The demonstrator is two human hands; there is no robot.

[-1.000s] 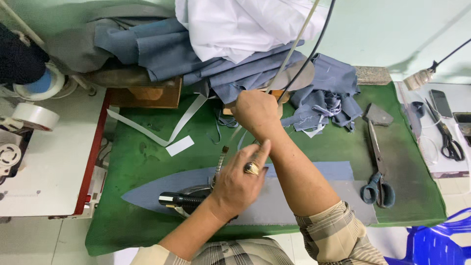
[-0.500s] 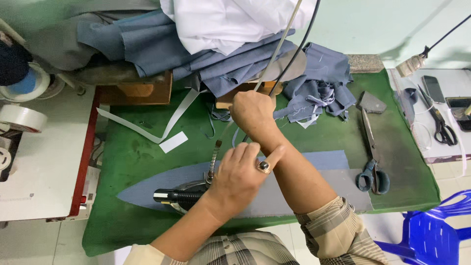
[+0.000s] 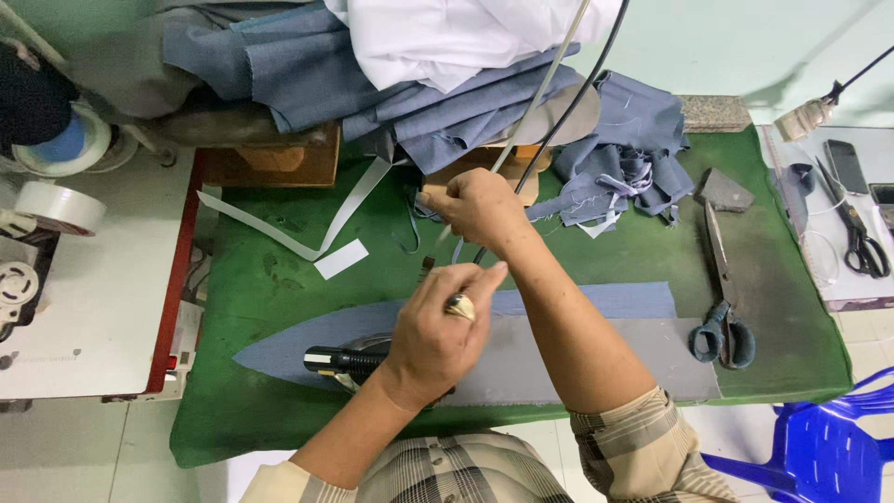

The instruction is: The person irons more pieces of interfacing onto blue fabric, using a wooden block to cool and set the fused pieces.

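Green felt covers the tabletop [image 3: 261, 279], with a white sewing-machine bed off to one side and a blue plastic chair [image 3: 819, 447] at the near corner. Across the felt lies a long blue-grey fabric piece [image 3: 596, 303], pointed at one end, with a grey strip along its near edge. An iron [image 3: 349, 359] sits on that piece – only its black handle and a bit of metal body show, the rest hidden under the left hand [image 3: 433, 340]. That hand rests over the iron, fingers curled down around it, the index finger stretched forward and a ring on one finger. Crossing over that arm, the right hand [image 3: 475, 210] is farther back, its fingers closed around the iron's cord and hose [image 3: 549, 93] – a black cable and a pale tube that rise up out of view. Large shears [image 3: 719, 298] lie on the felt beyond the fabric's wide end. Heaped blue and white cloth [image 3: 419, 56] fills the far edge, and white tape strips [image 3: 307, 233] lie near it.
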